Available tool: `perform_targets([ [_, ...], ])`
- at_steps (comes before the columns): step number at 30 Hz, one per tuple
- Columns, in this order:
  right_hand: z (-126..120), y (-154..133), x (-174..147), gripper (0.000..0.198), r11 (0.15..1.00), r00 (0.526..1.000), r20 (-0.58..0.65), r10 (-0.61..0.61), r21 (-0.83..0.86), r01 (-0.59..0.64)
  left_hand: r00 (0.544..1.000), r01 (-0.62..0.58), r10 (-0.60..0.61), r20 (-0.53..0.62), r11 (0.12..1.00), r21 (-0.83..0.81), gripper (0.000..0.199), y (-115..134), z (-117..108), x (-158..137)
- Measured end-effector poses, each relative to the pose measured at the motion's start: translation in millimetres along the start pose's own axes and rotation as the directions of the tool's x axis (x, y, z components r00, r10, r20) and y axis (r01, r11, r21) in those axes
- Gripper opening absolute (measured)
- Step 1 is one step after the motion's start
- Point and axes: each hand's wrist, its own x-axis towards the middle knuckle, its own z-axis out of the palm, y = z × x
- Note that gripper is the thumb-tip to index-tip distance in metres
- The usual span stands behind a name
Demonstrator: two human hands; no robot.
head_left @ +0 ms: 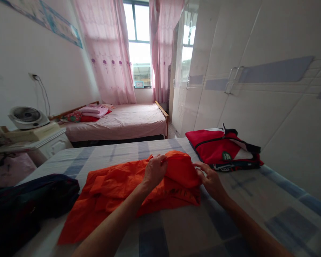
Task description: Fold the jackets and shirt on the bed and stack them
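We see the crumpled orange fabric garment (128, 189) lying crosswise on the checked bed (256, 200). The left hand (155, 170) pinches its raised fold; the right hand (211, 180) grips its right edge.

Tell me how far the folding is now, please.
Done: a red jacket lies folded on the bed by the wardrobe. In hand: both hands, left and right, grip an orange garment, half folded and rumpled. Left: dark clothes lie unfolded in a heap.
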Motion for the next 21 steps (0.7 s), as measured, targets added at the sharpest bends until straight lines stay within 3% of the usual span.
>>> perform_targets([
  [4, 8, -11, 9, 0.025, 0.972, 0.975, 0.014, -0.222, -0.072, 0.223, 0.997, -0.075, 0.075, -0.009, 0.997, -0.034, 0.022, 0, -4, -2],
  [7, 12, -13, 12, 0.024, 0.973, 0.974, -0.084, -0.212, -0.109, 0.203, 0.982, -0.187, 0.187, -0.004, 0.982, 0.021, 0.028, 6, -3, -11],
  [11, 10, -9, 10, 0.031, 0.970, 0.946, -0.226, -0.231, -0.132, 0.205, 0.906, -0.396, 0.348, 0.241, 0.897, 0.197, 0.024, 10, 3, -28],
  [13, 10, -7, 8, 0.034, 0.945, 0.939, -0.162, -0.303, -0.179, 0.273, 0.891, -0.403, 0.327, 0.315, 0.890, 0.215, 0.019, 12, 7, -33],
  [15, 14, -4, 5, 0.035, 0.919, 0.943, 0.010, -0.331, -0.225, 0.325, 0.906, -0.375, 0.307, 0.290, 0.901, 0.217, 0.020, 13, 9, -35],
  [18, 20, 3, 2, 0.034, 0.927, 0.936, 0.254, -0.245, -0.220, 0.303, 0.917, -0.355, 0.293, 0.270, 0.909, 0.220, 0.027, 11, 10, -37],
  [19, 21, 6, 1, 0.036, 0.940, 0.942, 0.255, -0.219, -0.204, 0.274, 0.913, -0.346, 0.274, 0.302, 0.912, 0.219, 0.029, 9, 10, -38],
  [21, 19, 13, 3, 0.041, 0.967, 0.979, 0.124, -0.162, -0.177, 0.183, 0.896, -0.324, 0.229, 0.382, 0.923, 0.207, 0.034, 4, 11, -44],
])
